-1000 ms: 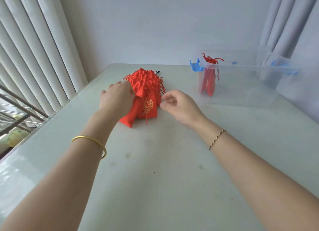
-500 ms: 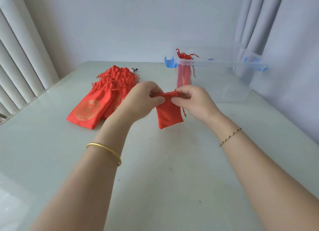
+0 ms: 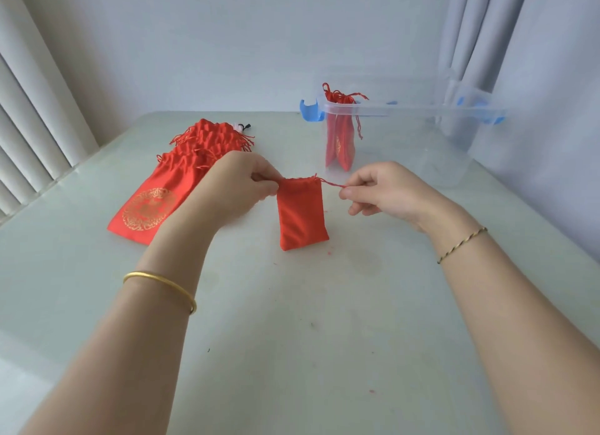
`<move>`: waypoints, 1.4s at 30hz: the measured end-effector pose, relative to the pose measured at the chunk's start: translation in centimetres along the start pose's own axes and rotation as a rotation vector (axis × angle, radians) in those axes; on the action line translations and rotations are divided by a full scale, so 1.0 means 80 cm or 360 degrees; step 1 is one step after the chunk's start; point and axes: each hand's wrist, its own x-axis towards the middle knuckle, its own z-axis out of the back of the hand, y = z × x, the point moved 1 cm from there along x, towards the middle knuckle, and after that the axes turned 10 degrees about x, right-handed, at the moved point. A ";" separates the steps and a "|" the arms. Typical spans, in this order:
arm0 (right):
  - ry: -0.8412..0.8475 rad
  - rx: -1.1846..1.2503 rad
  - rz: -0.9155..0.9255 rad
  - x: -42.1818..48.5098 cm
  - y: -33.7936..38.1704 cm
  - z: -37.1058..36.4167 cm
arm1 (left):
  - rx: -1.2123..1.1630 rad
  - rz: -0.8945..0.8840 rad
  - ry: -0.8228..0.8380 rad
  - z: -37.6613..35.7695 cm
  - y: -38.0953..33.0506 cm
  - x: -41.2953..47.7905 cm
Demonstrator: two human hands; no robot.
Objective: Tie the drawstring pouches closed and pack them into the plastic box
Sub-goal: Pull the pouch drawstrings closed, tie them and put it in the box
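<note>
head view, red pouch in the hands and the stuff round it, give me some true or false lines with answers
1. The left hand pinches the held pouch at its top left corner. True.
2. The right hand lies flat on the table. False: it pinches the drawstring, drawn out to the right of the pouch's mouth.
3. The plastic box already holds packed pouches. True: they stand at its left end.
4. The pile of pouches lies right of the box. False: it lies left of the box, beyond the left hand.
5. The held pouch shows a gold print. False: the side in view is plain red; the gold emblem is on the front pouch of the pile.
</note>
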 end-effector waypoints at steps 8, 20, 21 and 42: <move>-0.0255 -0.0087 0.0105 0.003 -0.003 0.014 | 0.0163 0.0101 -0.0114 0.014 0.007 -0.005; -0.0532 0.0429 -0.0153 0.003 -0.010 0.020 | -0.0290 0.0450 -0.0098 0.020 0.033 -0.009; -0.0531 0.0537 -0.0201 0.003 -0.010 0.020 | -0.0289 0.0459 -0.0097 0.020 0.035 -0.009; -0.0349 0.2248 -0.0828 0.006 -0.021 -0.001 | -0.2001 0.0646 0.0242 0.023 0.037 -0.012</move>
